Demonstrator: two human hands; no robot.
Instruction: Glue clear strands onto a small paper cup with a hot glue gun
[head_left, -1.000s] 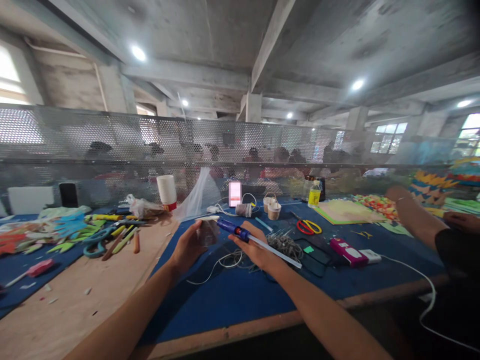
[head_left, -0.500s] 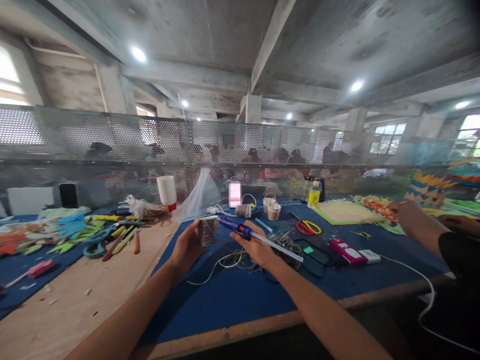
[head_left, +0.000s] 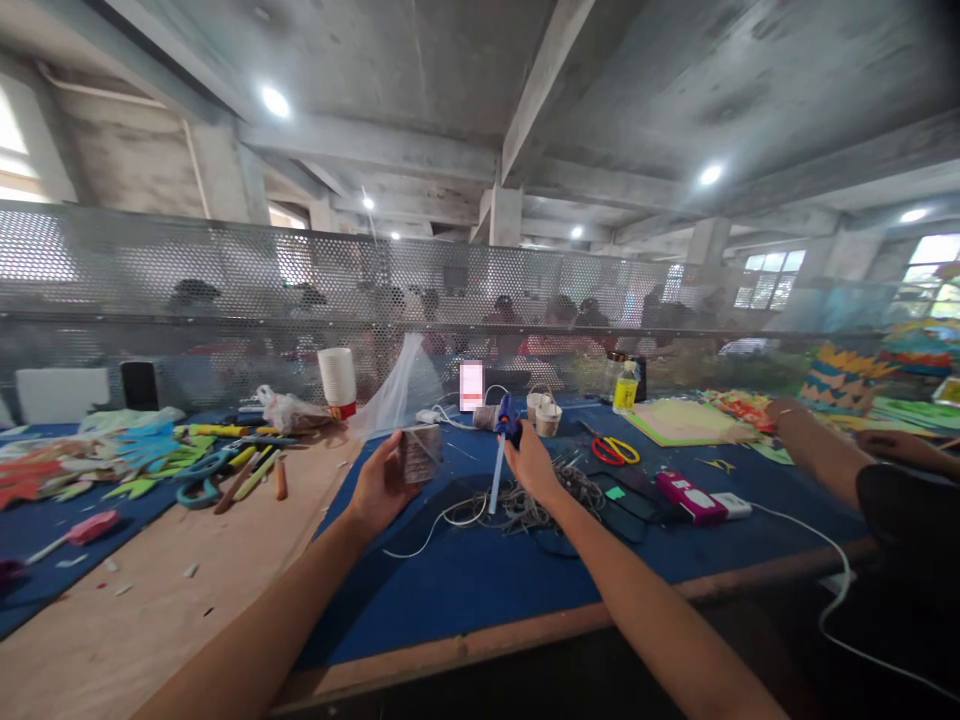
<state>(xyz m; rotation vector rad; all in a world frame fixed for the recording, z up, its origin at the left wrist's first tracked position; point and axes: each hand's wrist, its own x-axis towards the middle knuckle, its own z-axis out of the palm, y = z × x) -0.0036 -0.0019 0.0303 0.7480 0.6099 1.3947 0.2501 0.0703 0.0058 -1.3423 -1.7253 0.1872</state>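
My left hand [head_left: 380, 487] is closed round a paper cup wrapped in brownish-grey cord [head_left: 421, 455], held above the blue mat. Thumb and fingers grip its left side and base. In my right hand [head_left: 531, 462] is a blue glue gun [head_left: 508, 420], its nozzle pointing away and a long pale glue stick trailing from its back end toward me. The gun and the cup are apart. Below my right hand lies a tangle of grey cord [head_left: 525, 508], with a thin white cord [head_left: 420, 553] running off to the left. Behind the gun stands a cord-wrapped roll [head_left: 486, 417].
Red and yellow scissors [head_left: 615, 450], small baskets [head_left: 549, 418], a yellow-labelled bottle [head_left: 626, 388] and a purple box [head_left: 690, 497] lie rightward. Stacked paper cups [head_left: 337, 380] and teal scissors [head_left: 201, 482] are leftward. Another person's arm [head_left: 817, 455] reaches in from the right.
My right hand has swung the glue gun away from the cup, turning its nozzle from leftward to forward. My left hand still holds the cup, now slightly lower and more fully in view.
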